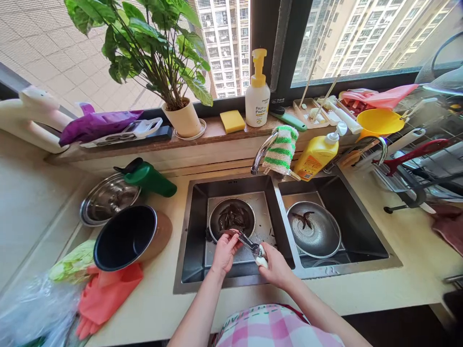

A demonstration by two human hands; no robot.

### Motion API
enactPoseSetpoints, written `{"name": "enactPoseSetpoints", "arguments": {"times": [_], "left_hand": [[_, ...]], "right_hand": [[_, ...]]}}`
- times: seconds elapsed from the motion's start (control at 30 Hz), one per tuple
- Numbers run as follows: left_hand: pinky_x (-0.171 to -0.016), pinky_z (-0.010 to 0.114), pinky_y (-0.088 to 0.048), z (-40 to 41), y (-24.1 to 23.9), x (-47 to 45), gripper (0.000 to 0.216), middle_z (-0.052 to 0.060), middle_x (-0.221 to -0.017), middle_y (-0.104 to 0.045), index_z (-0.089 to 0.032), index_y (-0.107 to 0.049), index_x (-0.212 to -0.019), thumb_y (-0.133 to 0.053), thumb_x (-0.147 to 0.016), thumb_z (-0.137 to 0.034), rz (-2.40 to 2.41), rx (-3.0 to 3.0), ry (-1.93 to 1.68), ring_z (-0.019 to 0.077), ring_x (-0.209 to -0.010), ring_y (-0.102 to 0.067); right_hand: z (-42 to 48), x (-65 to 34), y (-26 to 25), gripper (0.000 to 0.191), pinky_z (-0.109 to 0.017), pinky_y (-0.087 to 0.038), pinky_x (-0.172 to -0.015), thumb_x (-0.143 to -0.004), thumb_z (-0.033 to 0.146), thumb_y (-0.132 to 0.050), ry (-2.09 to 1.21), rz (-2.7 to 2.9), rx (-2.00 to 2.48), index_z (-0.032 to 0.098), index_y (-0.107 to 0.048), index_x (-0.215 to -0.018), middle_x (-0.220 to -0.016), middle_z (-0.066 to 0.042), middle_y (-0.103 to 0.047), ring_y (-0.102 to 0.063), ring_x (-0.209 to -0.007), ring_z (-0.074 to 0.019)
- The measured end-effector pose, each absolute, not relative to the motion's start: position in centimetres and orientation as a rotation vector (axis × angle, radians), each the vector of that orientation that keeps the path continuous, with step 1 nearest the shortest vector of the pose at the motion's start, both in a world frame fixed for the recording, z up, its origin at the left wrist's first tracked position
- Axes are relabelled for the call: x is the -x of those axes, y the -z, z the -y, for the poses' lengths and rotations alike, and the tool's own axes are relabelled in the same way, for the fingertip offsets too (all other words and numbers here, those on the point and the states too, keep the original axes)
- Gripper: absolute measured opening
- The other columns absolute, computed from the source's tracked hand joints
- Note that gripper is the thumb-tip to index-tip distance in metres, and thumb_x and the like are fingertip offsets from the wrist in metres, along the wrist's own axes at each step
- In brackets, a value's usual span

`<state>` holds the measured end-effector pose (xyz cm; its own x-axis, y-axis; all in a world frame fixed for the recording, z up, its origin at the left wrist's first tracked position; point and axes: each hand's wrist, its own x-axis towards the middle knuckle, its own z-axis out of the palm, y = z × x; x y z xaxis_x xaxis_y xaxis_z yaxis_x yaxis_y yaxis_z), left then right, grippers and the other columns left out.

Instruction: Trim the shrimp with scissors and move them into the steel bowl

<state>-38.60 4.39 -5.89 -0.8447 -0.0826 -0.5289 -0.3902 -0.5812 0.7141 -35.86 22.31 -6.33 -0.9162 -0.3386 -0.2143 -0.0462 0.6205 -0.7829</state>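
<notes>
Over the front of the left sink basin, my left hand [226,250] pinches a dark, slender fish-like piece [229,232]. Scissors with white handles [249,242] are gripped in my right hand [274,266], their blades pointing to the left hand and meeting the piece at its fingertips. Whether the blades are parted is too small to tell. Just behind my left hand, a round metal bowl [213,212] holds several similar dark, wet pieces [233,217]. A metal strainer [320,236] in the right basin contains a few dark curved pieces [304,220].
The double sink [183,262] has a chrome faucet [257,161] with a striped cloth [281,150] over it. Left are a dark-lined pot [125,238], red gloves [108,299] and a green bottle [152,179]. A yellow soap bottle [316,156] and dish rack [434,178] stand right.
</notes>
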Motion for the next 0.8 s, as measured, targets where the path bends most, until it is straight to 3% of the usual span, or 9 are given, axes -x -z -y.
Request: {"name": "enactPoseSetpoints", "arguments": {"times": [0.8], "left_hand": [[-0.062,0.021,-0.049,-5.21,5.53,39.01,0.028,0.001,-0.079,-0.061,-0.013,-0.062,-0.081,-0.075,-0.059,-0.023,-1.320,0.761,-2.468,0.0085,-0.068,-0.056]], "right_hand": [[-22.50,35.11,6.56,0.027,-0.023,-0.033,-0.062,-0.062,0.013,-0.047,1.263,-2.461,0.258,0.020,-0.042,-0.087,-0.075,0.000,-0.053,-0.048,-0.066,-0.0145]]}}
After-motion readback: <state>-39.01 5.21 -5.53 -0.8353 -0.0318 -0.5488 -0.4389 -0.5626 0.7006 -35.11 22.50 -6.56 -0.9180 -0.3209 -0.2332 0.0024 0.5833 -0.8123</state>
